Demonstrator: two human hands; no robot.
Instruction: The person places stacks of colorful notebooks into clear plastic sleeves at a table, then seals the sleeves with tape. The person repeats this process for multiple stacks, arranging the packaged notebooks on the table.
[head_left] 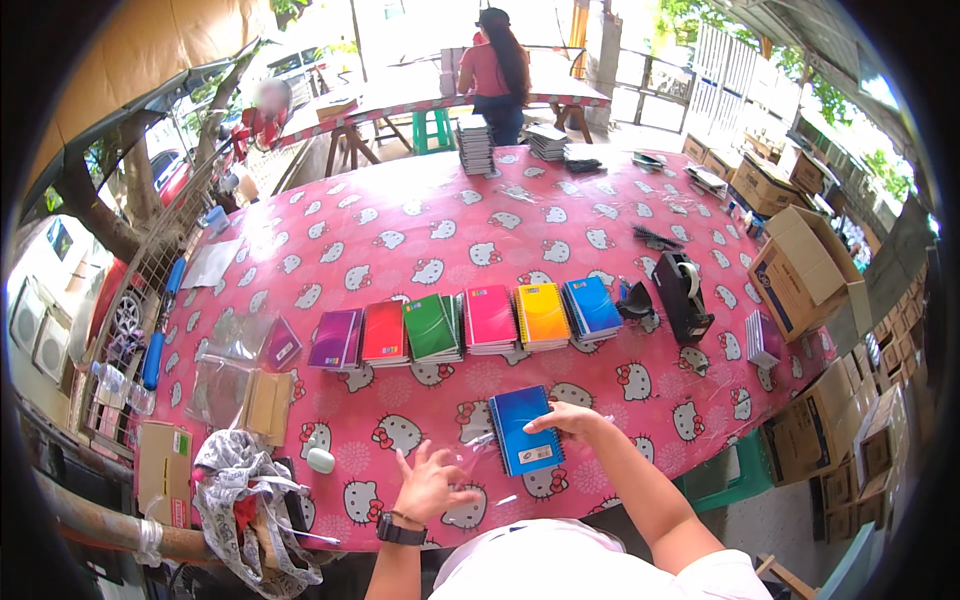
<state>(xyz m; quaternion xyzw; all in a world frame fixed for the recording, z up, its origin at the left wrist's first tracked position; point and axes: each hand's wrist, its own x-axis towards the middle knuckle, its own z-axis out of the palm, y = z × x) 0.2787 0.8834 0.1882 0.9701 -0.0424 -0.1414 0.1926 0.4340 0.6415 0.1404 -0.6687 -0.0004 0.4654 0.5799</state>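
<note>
A blue spiral notebook [520, 445] with a white label near its lower edge is in front of me. My right hand [565, 420] grips its right side, thumb on the cover and other fingers partly hidden. Left of it, my left hand [436, 488] is apart from the notebook, fingers spread and nothing in them. Beyond, a row of spiral notebook stacks runs across the table: purple [335, 338], red [385, 332], green [430, 328], pink [490, 318], yellow [543, 314] and blue [592, 307].
A pink patterned cloth covers the table [400, 240]. On the right are a black tape dispenser [683, 297] and an open carton [800, 275]. Clear plastic bags [222, 385], a pale green case [320, 458] and a cloth bag [250, 500] lie left. A person [497, 75] stands beyond.
</note>
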